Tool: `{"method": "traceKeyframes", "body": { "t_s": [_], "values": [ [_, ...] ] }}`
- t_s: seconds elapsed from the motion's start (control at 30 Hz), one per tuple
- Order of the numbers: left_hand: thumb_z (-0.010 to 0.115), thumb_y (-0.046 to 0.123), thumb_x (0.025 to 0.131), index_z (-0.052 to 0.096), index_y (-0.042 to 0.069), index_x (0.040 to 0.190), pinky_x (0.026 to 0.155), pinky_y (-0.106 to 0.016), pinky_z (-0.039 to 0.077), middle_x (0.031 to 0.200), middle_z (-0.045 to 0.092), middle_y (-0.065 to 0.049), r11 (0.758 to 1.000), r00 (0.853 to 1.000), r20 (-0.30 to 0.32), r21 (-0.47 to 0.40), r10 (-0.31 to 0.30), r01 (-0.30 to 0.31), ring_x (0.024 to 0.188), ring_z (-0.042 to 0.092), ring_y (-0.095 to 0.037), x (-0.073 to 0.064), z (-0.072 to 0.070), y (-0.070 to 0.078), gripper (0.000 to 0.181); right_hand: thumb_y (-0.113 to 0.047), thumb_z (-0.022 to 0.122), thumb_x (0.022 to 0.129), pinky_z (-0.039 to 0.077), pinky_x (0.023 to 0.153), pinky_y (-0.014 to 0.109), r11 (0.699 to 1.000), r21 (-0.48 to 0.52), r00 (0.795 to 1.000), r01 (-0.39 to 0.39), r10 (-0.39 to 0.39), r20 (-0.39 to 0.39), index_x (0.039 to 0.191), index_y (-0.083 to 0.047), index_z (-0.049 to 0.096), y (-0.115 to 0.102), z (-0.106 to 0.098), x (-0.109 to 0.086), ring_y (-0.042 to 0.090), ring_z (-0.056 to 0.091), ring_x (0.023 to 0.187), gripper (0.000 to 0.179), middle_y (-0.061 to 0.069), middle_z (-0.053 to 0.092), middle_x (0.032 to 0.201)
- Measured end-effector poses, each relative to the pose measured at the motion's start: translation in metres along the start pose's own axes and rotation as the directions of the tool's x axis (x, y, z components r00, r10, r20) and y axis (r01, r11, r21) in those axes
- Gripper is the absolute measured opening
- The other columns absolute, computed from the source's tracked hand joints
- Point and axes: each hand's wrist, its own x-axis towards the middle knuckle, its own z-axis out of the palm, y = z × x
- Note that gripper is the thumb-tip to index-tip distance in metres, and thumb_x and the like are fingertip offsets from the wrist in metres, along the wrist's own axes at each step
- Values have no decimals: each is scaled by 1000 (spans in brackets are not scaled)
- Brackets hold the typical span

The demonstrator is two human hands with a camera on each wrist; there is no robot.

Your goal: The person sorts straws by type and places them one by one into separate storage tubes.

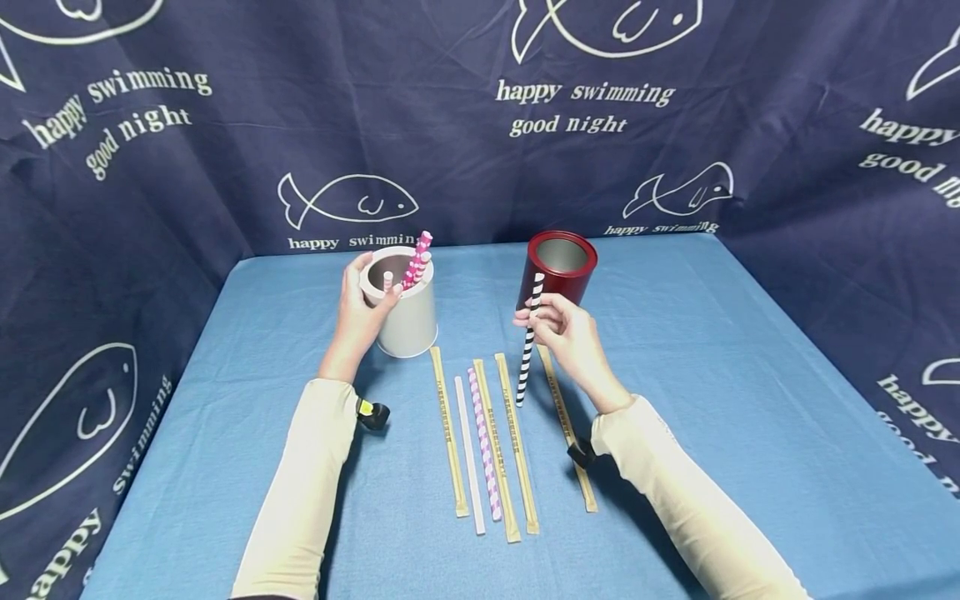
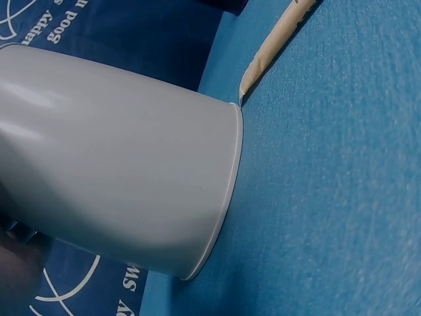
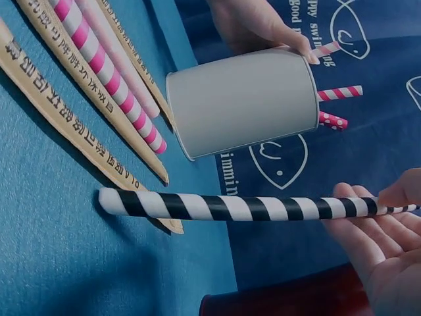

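1. White can [image 1: 411, 323]: the left hand [image 1: 358, 315] grips its rim; probably light, rigid, smooth.
2. Red can [image 1: 572, 285]: stands just beyond the right hand [image 1: 572, 335].
3. Black-and-white straw [image 1: 526, 364] (likely paper, so light but easily crushed): the right hand pinches its upper part, in front of the red can; a gentle hold there should suit.

The left hand [image 1: 362, 302] grips the white can [image 1: 409, 327] near its rim, the sleeved left forearm [image 1: 296, 492] outstretched, while right of the can the right hand [image 1: 572, 333] pinches with thumb [image 3: 402, 188] and fingers [image 3: 360, 241], the right forearm [image 1: 686, 500] slanting inward.
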Motion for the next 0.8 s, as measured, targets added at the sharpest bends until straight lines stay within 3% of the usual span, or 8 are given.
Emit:
{"method": "traceKeyframes", "body": {
  "t_s": [0.33,0.57,0.8],
  "values": [
    [66,26,83,35,1,144,117,-40,26,145,38,-19,1000,1000,0,1,-6,6,135,38,-29,0,0,-1,73,-2,60,93,56,77,16,987,4,981,162,-160,-112,109,8,58,-1,5,1,-2,69,87,19,24,71,101],
    [67,26,81,35,1,143,116,-40,27,145,38,-19,1000,1000,-7,-4,-1,1,134,39,-29,0,-1,-2,74,-3,60,92,55,81,18,972,38,954,234,-222,-202,107,6,58,-11,9,7,1,69,89,17,23,71,102],
    [66,29,80,35,0,143,117,-41,27,144,39,-21,1000,1000,-7,-1,9,-9,133,39,-30,1,0,-3,76,-3,58,94,54,87,21,943,98,930,319,-291,-227,107,7,57,-27,15,14,2,69,93,17,25,69,103]
  ]
}}
